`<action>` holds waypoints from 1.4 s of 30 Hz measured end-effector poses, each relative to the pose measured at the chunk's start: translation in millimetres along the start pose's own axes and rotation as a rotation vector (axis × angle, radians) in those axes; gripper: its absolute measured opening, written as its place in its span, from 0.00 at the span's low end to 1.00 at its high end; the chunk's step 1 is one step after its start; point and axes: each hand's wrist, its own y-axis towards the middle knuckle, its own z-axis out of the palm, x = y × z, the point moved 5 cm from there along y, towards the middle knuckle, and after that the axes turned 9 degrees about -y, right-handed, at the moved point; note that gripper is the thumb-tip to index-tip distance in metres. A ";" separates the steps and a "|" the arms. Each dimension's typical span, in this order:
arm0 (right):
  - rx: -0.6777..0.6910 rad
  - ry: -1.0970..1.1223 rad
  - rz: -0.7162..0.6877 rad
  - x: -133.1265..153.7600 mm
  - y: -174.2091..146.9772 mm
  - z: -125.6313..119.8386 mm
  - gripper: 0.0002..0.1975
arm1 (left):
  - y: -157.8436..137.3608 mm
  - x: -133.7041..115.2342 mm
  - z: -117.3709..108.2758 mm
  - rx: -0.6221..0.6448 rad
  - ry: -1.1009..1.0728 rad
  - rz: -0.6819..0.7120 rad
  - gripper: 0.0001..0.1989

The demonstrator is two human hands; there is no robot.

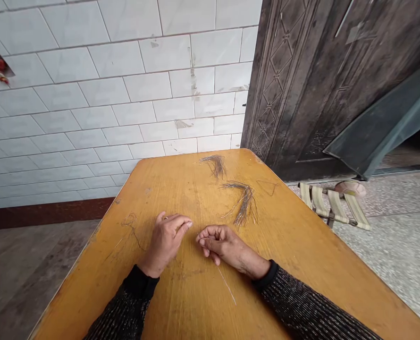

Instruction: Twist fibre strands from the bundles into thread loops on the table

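Note:
Over the wooden table (192, 302), my right hand (227, 246) pinches a thin wire (227, 285) between thumb and forefinger. Its free length slants down below the palm toward me. My left hand (165, 241) is just to the left, its thumb and fingertips pressed together; whatever they pinch is too small to make out. A small gap separates the fingertips of both hands. Beyond my right hand lies a bent bundle of thin wires (246, 203), and a second bundle (215, 165) rests farther back. Left of my left hand is a loose, tangled wire (135, 231).
A thin bent strand (272, 185) lies near the table's right edge. White wall tiles (153, 89) rise behind the table. At right are a dark carved door (302, 94), a hanging grey-green curtain (383, 123) and a folding stool with striped webbing (333, 205).

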 end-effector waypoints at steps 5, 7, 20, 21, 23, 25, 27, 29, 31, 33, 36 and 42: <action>-0.036 0.034 -0.065 4.7 -1.0 -4.1 0.13 | -1.1 21.6 4.8 -0.096 -0.957 -0.442 0.10; -0.029 0.050 -0.094 5.4 -0.8 -4.6 0.13 | -5.0 29.4 15.0 -0.112 -1.310 -0.639 0.09; -0.080 0.085 -0.108 3.6 1.9 -8.0 0.14 | -3.7 21.0 8.2 -0.081 -1.045 -0.414 0.17; -0.080 0.076 -0.109 3.6 1.9 -8.0 0.14 | -3.6 18.9 6.2 -0.092 -0.963 -0.376 0.16; -0.063 0.054 -0.109 4.2 1.5 -7.3 0.14 | -3.9 15.1 3.8 -0.115 -0.779 -0.299 0.13; -0.043 0.023 -0.104 5.1 1.3 -7.0 0.15 | -4.5 11.8 4.5 -0.111 -0.622 -0.226 0.12; -0.051 -0.018 -0.106 5.9 1.6 -8.9 0.16 | -5.2 9.3 7.8 -0.071 -0.530 -0.174 0.12; -0.089 -0.067 -0.125 6.8 2.7 -12.5 0.17 | -5.8 7.6 10.7 -0.031 -0.469 -0.139 0.12; -0.132 -0.112 -0.150 7.9 3.9 -15.7 0.18 | -5.7 4.7 12.0 -0.017 -0.403 -0.096 0.12; -0.168 -0.150 -0.171 9.6 5.0 -17.4 0.17 | -5.2 -0.3 12.9 -0.015 -0.323 -0.034 0.12; -0.224 -0.197 -0.204 14.2 5.1 -18.9 0.16 | -5.1 -9.3 19.2 0.023 -0.200 0.069 0.11; -0.299 -0.237 -0.215 15.5 3.7 -23.8 0.12 | -7.1 -11.9 22.5 -0.074 -0.055 0.177 0.11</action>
